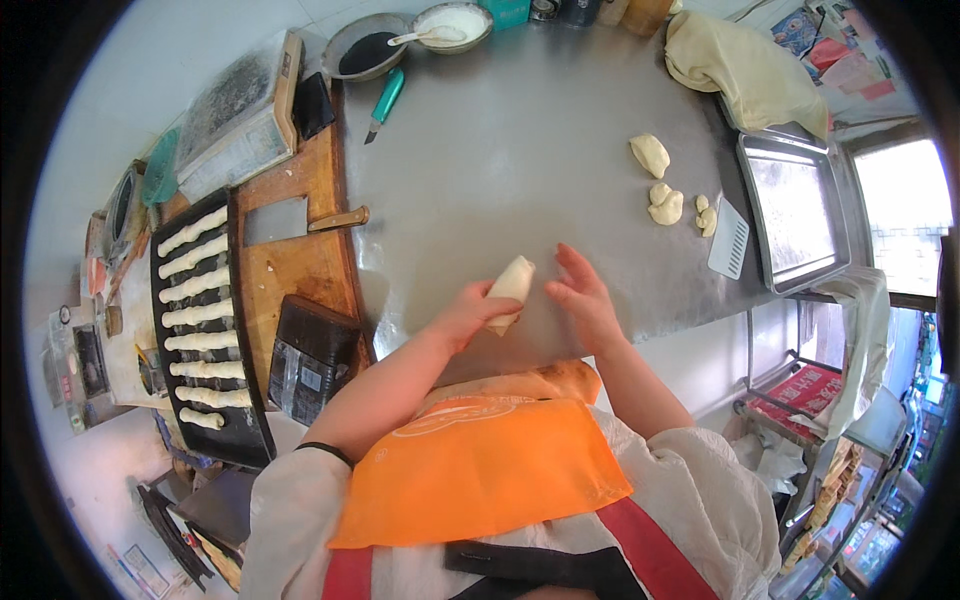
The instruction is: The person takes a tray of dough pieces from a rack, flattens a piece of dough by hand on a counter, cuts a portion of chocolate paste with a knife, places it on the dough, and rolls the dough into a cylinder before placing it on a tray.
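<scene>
My left hand (476, 312) grips a pale, oblong piece of dough (516, 284) held upright over the steel work surface (520, 140). Just to its right, my right hand (578, 294) is open, fingers curved and apart, not touching the dough. Farther back on the right lie several loose dough lumps (664, 204) and a white slotted scraper (730, 238). On the left, a black tray (256, 432) holds several long, knobbly strips of dough (200, 288).
A cleaver (272, 218) and black box (310, 360) lie on the wooden board (310, 160). At the back are a utility knife (388, 98), bowl of black powder (366, 52) and bowl of white powder (455, 28). An empty metal tray (800, 215) and cloth (730, 70) sit right.
</scene>
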`<move>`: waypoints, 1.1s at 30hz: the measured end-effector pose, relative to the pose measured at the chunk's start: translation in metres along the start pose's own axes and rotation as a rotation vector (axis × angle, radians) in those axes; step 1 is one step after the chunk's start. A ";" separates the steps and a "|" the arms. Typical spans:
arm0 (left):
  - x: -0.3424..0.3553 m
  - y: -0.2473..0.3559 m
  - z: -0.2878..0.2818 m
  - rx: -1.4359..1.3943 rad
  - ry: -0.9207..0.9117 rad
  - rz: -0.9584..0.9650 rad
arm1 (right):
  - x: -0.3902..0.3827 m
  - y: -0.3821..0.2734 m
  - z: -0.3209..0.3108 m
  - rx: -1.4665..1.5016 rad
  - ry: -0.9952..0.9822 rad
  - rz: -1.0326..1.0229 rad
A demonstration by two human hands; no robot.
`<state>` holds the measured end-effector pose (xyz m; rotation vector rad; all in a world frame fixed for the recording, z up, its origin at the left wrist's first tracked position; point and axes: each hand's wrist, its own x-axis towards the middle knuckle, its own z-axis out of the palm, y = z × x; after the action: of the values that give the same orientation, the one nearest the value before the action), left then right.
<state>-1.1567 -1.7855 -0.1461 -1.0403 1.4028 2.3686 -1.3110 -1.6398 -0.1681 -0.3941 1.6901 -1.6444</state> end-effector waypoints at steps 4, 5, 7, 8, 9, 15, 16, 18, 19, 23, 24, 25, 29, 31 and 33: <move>-0.036 0.008 -0.013 -0.489 -0.120 0.016 | -0.012 -0.060 0.046 0.305 -0.506 0.282; -0.045 0.008 -0.012 -0.558 -0.131 0.021 | -0.009 -0.060 0.050 0.244 -0.515 0.270; -0.064 0.016 -0.001 -0.491 -0.075 0.030 | -0.003 -0.055 0.059 0.127 -0.531 0.248; -0.069 0.016 0.005 -0.468 -0.049 0.035 | -0.003 -0.051 0.061 0.085 -0.545 0.212; -0.068 0.012 0.005 -0.414 -0.017 0.069 | -0.003 -0.047 0.062 0.043 -0.559 0.175; -0.065 0.012 0.008 0.062 0.344 0.155 | -0.011 -0.079 0.107 0.109 -0.539 -0.036; -0.072 0.018 0.012 0.150 0.396 0.198 | -0.012 -0.086 0.113 0.108 -0.552 0.006; -0.089 0.028 0.020 0.079 0.441 0.287 | -0.013 -0.079 0.119 0.244 -0.575 0.046; -0.097 0.029 0.025 -0.078 0.426 0.333 | -0.013 -0.075 0.121 0.311 -0.583 0.071; -0.103 0.015 0.010 -0.199 0.167 0.267 | -0.011 -0.080 0.129 0.432 -0.581 0.026; -0.104 0.015 0.008 -0.208 0.164 0.239 | -0.007 -0.085 0.132 0.425 -0.538 -0.006; -0.105 0.016 0.007 -0.218 0.159 0.211 | -0.004 -0.089 0.132 0.397 -0.554 0.027; -0.112 0.020 0.008 -0.203 0.177 0.325 | 0.003 -0.098 0.128 0.260 -0.700 0.203; -0.117 0.040 0.005 -0.175 0.160 0.335 | 0.002 -0.089 0.133 0.268 -0.678 0.117; -0.117 0.049 0.000 -0.183 0.155 0.312 | -0.003 -0.101 0.138 0.046 -0.717 -0.037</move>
<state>-1.0953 -1.7912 -0.0355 -1.1452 1.5213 2.7347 -1.2423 -1.7525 -0.0590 -0.8742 1.1043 -1.3328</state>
